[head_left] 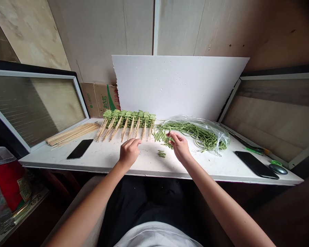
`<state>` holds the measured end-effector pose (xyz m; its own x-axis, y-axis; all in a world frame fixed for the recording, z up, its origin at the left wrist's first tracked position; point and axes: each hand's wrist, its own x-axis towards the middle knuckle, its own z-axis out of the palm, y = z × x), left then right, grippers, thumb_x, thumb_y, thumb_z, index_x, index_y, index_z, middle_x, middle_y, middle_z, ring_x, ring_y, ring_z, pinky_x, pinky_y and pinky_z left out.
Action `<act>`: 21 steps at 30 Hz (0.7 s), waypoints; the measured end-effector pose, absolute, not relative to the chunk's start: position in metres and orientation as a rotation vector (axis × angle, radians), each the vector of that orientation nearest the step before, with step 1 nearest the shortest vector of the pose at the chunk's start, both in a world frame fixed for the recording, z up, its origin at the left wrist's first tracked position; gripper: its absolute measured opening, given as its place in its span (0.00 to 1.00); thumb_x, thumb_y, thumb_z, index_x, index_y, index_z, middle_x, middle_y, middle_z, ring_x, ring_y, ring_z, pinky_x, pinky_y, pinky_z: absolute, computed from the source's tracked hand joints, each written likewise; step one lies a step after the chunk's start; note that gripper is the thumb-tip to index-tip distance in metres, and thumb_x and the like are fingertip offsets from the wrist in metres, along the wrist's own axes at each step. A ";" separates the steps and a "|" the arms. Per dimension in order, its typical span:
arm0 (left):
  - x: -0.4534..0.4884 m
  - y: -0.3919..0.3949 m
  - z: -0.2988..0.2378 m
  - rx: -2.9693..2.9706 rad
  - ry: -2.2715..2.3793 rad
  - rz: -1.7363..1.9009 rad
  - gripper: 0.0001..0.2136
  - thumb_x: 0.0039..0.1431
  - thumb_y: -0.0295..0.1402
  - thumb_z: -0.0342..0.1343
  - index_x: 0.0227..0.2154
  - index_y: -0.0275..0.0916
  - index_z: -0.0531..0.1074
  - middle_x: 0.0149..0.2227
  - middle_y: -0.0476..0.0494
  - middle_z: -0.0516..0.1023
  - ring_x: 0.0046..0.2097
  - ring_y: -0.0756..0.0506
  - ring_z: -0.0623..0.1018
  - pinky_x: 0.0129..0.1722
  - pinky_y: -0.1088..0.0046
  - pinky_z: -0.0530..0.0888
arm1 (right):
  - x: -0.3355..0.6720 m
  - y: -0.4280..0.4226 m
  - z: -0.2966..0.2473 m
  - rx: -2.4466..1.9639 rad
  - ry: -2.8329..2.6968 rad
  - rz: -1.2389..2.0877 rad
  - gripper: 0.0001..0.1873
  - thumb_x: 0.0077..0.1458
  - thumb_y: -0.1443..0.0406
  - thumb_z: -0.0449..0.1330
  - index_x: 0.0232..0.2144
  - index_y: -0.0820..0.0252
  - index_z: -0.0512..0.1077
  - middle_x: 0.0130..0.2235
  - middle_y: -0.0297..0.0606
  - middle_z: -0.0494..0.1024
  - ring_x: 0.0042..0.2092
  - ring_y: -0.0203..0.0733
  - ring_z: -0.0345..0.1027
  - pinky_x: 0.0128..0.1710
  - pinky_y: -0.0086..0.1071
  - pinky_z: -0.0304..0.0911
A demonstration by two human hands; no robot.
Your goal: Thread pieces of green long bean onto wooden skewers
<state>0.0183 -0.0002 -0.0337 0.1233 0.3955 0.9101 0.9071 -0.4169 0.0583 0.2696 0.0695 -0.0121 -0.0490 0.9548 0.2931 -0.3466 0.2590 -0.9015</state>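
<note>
Head view: left hand (129,153) grip near-shut, hold unclear; right hand (179,146) half-open above cut beans (161,136) (glossy).

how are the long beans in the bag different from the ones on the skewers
The long beans in the clear plastic bag are long, uncut strands, while the beans on the wooden skewers are short cut pieces. The long beans in the clear plastic bag lie in a loose, curving heap; the beans on the wooden skewers sit in neat, tight rows. Both are green and rest on the white table.
</note>
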 end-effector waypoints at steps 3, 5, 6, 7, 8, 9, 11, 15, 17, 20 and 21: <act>0.017 0.001 -0.035 -1.880 -1.251 -1.264 0.21 0.48 0.11 0.45 0.33 0.38 0.77 0.31 0.45 0.82 0.34 0.45 0.82 0.34 0.72 0.76 | 0.266 0.069 -0.016 -0.688 -1.153 1.216 0.16 0.49 0.49 0.74 0.33 0.52 0.83 0.43 0.40 0.83 0.48 0.48 0.75 0.39 0.36 0.71; 0.017 0.001 -0.035 -1.887 -1.259 -1.249 0.21 0.48 0.11 0.45 0.34 0.39 0.77 0.30 0.46 0.82 0.33 0.45 0.82 0.33 0.72 0.76 | 0.263 0.069 -0.020 -0.687 -1.157 1.219 0.16 0.48 0.49 0.75 0.33 0.52 0.83 0.43 0.40 0.83 0.46 0.47 0.75 0.39 0.37 0.72; 0.018 0.000 -0.035 -1.890 -1.261 -1.242 0.20 0.48 0.11 0.45 0.34 0.39 0.77 0.30 0.46 0.82 0.33 0.45 0.82 0.33 0.73 0.76 | 0.261 0.068 -0.021 -0.689 -1.150 1.222 0.17 0.48 0.49 0.75 0.33 0.53 0.83 0.43 0.40 0.83 0.45 0.47 0.75 0.38 0.37 0.72; 0.019 0.000 -0.035 -1.893 -1.261 -1.241 0.20 0.47 0.12 0.46 0.34 0.39 0.77 0.30 0.46 0.82 0.33 0.45 0.82 0.33 0.73 0.76 | 0.260 0.068 -0.022 -0.690 -1.138 1.228 0.17 0.47 0.49 0.75 0.33 0.53 0.83 0.42 0.39 0.82 0.44 0.47 0.75 0.38 0.37 0.72; 0.019 -0.001 -0.034 -1.895 -1.260 -1.247 0.20 0.47 0.12 0.46 0.34 0.39 0.77 0.30 0.46 0.82 0.33 0.45 0.82 0.33 0.73 0.76 | 0.258 0.067 -0.023 -0.689 -1.120 1.233 0.17 0.47 0.49 0.76 0.32 0.53 0.82 0.42 0.39 0.82 0.44 0.47 0.75 0.37 0.37 0.73; 0.020 -0.001 -0.033 -1.897 -1.260 -1.257 0.21 0.47 0.12 0.46 0.34 0.39 0.77 0.30 0.46 0.82 0.33 0.45 0.82 0.34 0.72 0.76 | 0.257 0.067 -0.023 -0.689 -1.102 1.240 0.17 0.46 0.50 0.76 0.32 0.53 0.82 0.42 0.39 0.82 0.44 0.47 0.75 0.36 0.37 0.73; 0.020 -0.002 -0.031 -1.905 -1.256 -1.290 0.21 0.47 0.12 0.46 0.35 0.39 0.77 0.31 0.46 0.83 0.34 0.45 0.82 0.35 0.72 0.77 | 0.256 0.065 -0.020 -0.690 -1.079 1.265 0.17 0.46 0.50 0.76 0.32 0.54 0.82 0.43 0.40 0.82 0.46 0.47 0.75 0.36 0.36 0.72; 0.014 0.000 -0.028 -1.903 -1.257 -1.361 0.21 0.48 0.12 0.46 0.36 0.39 0.77 0.33 0.45 0.84 0.35 0.44 0.83 0.35 0.72 0.78 | 0.261 0.063 -0.012 -0.666 -1.102 1.291 0.18 0.47 0.50 0.76 0.36 0.53 0.83 0.48 0.42 0.82 0.52 0.51 0.74 0.36 0.34 0.72; 0.009 0.002 -0.029 -1.881 -1.288 -1.382 0.21 0.49 0.12 0.46 0.36 0.39 0.77 0.33 0.46 0.84 0.36 0.44 0.84 0.35 0.72 0.78 | 0.268 0.065 -0.010 -0.656 -1.161 1.261 0.19 0.53 0.48 0.72 0.40 0.51 0.84 0.50 0.42 0.83 0.54 0.51 0.74 0.38 0.35 0.73; 0.001 0.006 -0.032 -1.860 -1.345 -1.387 0.20 0.51 0.12 0.46 0.36 0.39 0.77 0.34 0.46 0.84 0.37 0.44 0.85 0.35 0.72 0.78 | 0.279 0.073 -0.013 -0.740 -1.466 1.089 0.21 0.60 0.44 0.65 0.43 0.50 0.83 0.50 0.43 0.84 0.52 0.52 0.76 0.41 0.39 0.72; -0.002 0.008 -0.033 -1.862 -1.353 -1.385 0.20 0.52 0.13 0.46 0.37 0.38 0.77 0.34 0.46 0.84 0.37 0.43 0.85 0.35 0.72 0.79 | 0.282 0.076 -0.016 -0.779 -1.607 1.005 0.21 0.60 0.45 0.64 0.43 0.50 0.84 0.49 0.43 0.84 0.50 0.53 0.76 0.42 0.42 0.71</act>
<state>-0.0016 0.0078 -0.0330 0.0143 0.4358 0.8999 0.8895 -0.4167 0.1877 0.2819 0.0764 -0.0163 -0.2495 0.8709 0.4235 0.0000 0.4373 -0.8993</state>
